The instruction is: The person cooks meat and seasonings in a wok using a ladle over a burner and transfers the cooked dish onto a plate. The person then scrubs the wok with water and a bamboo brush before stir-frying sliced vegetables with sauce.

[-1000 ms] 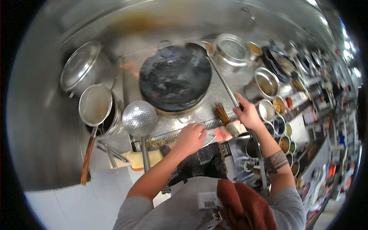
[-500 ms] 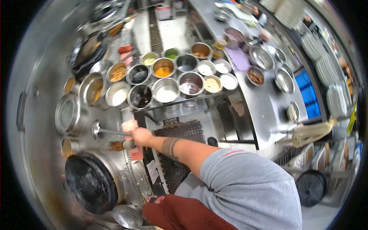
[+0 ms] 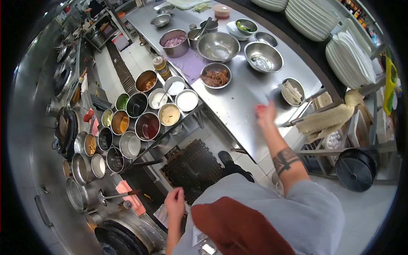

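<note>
My right hand (image 3: 266, 114) is stretched out over the steel table (image 3: 238, 108), left of a small bowl of pale strips (image 3: 292, 92). It is blurred, and whether its fingers hold anything is hidden. Low in front of my body, my left hand (image 3: 174, 202) has its fingers curled together; what they hold, if anything, cannot be made out. A ladle (image 3: 121, 195) lies by the stove edge across a pink cloth (image 3: 131, 197), left of my left hand. A bowl of brown meat (image 3: 216, 75) stands on the table beyond my right hand.
Several pots of sauces and seasonings (image 3: 147, 126) stand on a rack at the left. A black wok (image 3: 117, 238) is at the bottom left. Larger steel bowls (image 3: 219, 46) fill the table's far part. Stacked plates (image 3: 312, 19) and a hanging beige cloth (image 3: 325, 121) are at the right.
The view has turned right from the stove to the table. My right hand has let go of the ladle and moved over the table. The ladle now rests by the stove edge.
</note>
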`<state>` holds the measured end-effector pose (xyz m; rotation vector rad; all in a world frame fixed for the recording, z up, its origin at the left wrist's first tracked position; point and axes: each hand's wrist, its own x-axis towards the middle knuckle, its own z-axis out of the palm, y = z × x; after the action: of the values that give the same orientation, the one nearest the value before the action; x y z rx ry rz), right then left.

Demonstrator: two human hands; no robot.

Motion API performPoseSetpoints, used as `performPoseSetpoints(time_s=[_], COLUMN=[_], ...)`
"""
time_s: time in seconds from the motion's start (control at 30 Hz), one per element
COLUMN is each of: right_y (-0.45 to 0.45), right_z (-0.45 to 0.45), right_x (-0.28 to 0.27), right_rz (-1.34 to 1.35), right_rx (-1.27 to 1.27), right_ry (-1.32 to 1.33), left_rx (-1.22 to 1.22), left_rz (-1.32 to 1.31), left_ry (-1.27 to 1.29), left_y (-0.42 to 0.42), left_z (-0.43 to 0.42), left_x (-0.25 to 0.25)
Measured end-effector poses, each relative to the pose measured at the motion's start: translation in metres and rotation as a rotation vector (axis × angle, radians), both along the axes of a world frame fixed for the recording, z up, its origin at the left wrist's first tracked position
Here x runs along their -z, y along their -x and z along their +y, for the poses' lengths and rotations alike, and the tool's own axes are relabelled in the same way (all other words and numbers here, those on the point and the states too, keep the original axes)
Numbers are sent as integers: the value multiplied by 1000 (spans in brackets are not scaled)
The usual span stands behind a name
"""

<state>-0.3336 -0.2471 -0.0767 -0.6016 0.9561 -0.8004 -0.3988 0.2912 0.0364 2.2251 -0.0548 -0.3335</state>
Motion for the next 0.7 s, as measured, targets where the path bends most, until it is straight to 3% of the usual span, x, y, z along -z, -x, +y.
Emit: performPoseSetpoints(time_s=[0.1,0.2,0.27,0.33,0.47,0.7], right_y=[28,43,62,67,77,77], right_z=[-57,-88,-114,-98,-45,87], right_x=[-39,-41,11,-8,-34,-63], right_rz=[14,11,-35,78,181,279], right_rx=[289,242,161,140,115,-565], right_ry=[-119,-63,16,21,-43,186], left_rx=[285,404,448,495,485,136], left_rz=[-114,-159,-164,-128,-147,69], left_ry=[-20,-36,22,1,-7,-180], left_y=[-57,-89,-94,-91,-67,13], left_z=[-96,-171,-204,-223,-204,-81], left_x=[-21,-44,-47,-57,-39,1])
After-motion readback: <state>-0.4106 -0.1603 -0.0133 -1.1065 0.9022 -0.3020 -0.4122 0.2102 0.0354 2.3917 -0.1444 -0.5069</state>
